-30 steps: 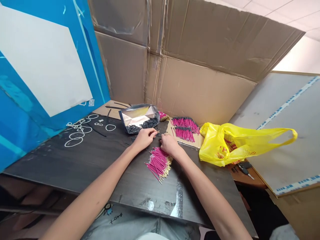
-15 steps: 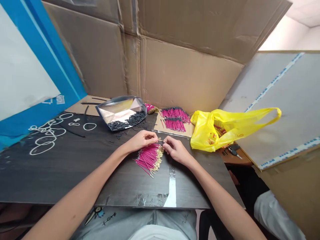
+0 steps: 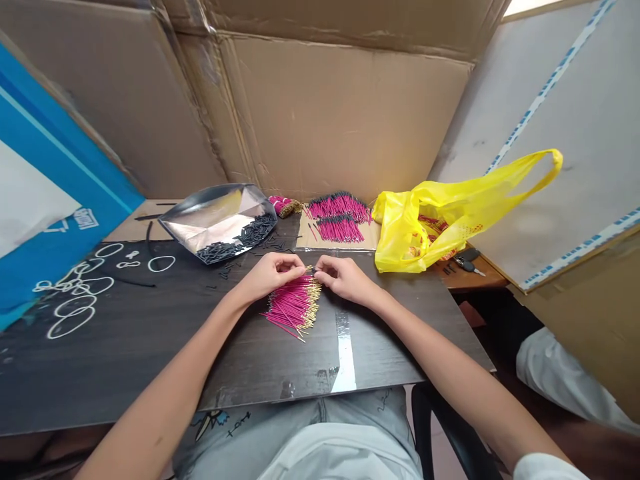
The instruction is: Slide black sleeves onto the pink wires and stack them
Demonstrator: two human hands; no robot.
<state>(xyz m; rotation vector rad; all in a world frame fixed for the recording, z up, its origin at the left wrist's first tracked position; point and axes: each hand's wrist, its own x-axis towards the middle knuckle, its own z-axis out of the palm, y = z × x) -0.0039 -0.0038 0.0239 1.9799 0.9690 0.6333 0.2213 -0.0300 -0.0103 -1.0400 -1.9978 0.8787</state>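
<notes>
My left hand [image 3: 270, 275] is closed in a pinch over the top of a fanned pile of pink wires [image 3: 291, 305] with gold tips. It grips a pink wire whose gold end points toward my right hand [image 3: 346, 280]. That hand pinches a small black tube [image 3: 314, 270] at the wire's tip; whether the tube is on the tip I cannot tell. The loose pile lies flat on the dark table [image 3: 165, 360], gold ends to the right. Beyond my left hand, an open foil bag [image 3: 193, 230] holds many short black tubes [image 3: 255, 232].
Pink wires with black ends [image 3: 341, 229] lie in two rows on a cardboard sheet [image 3: 370, 239]. A yellow plastic bag [image 3: 400, 230] stands right, beside keys [image 3: 467, 265]. White rubber bands [image 3: 73, 320] are spread at left. Tall cardboard [image 3: 340, 120] walls the back.
The view has shifted, moving the scene slightly left and up. My hands have come closer together, and the black tube now meets the gold wire end.
</notes>
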